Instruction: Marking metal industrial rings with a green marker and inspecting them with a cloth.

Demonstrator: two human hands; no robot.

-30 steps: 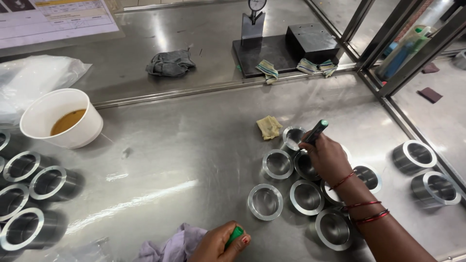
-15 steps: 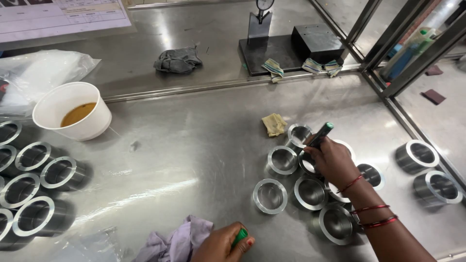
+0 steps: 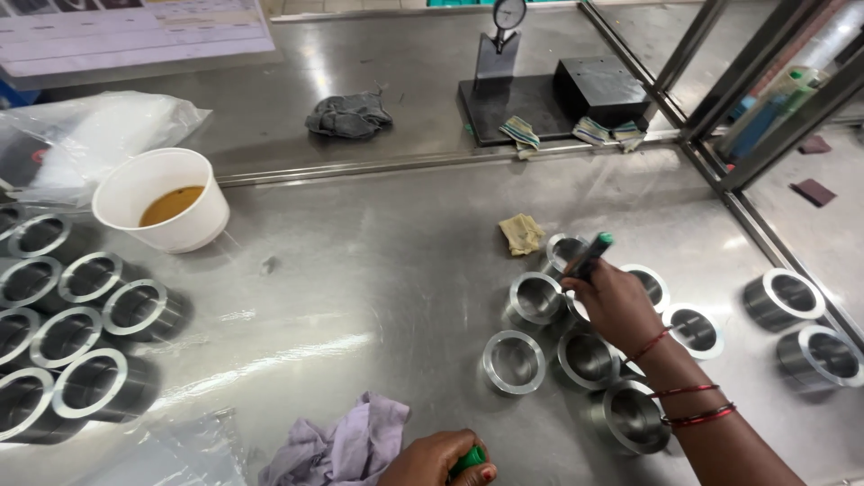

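My right hand [image 3: 615, 301] grips a dark marker with a green end [image 3: 591, 255], its tip down over a cluster of several steel rings [image 3: 535, 297] on the metal table [image 3: 378, 297]. One ring [image 3: 513, 361] stands a little apart at the cluster's left. Red bangles circle my right wrist. At the bottom edge, my left hand [image 3: 436, 461] is closed around a small green cap [image 3: 468, 461], right beside a crumpled lilac cloth [image 3: 342, 443].
More steel rings [image 3: 85, 333] lie in rows at the left, two more [image 3: 796, 301] at the right. A white cup of brown liquid [image 3: 164, 200], a plastic bag [image 3: 99, 126], a grey rag [image 3: 346, 114], a yellow scrap [image 3: 522, 234] and a dial gauge stand [image 3: 504, 85] are further back.
The view has drifted so everything sits slightly lower and to the right in frame. My right hand stays over the ring cluster with the marker; my left hand keeps the green cap.
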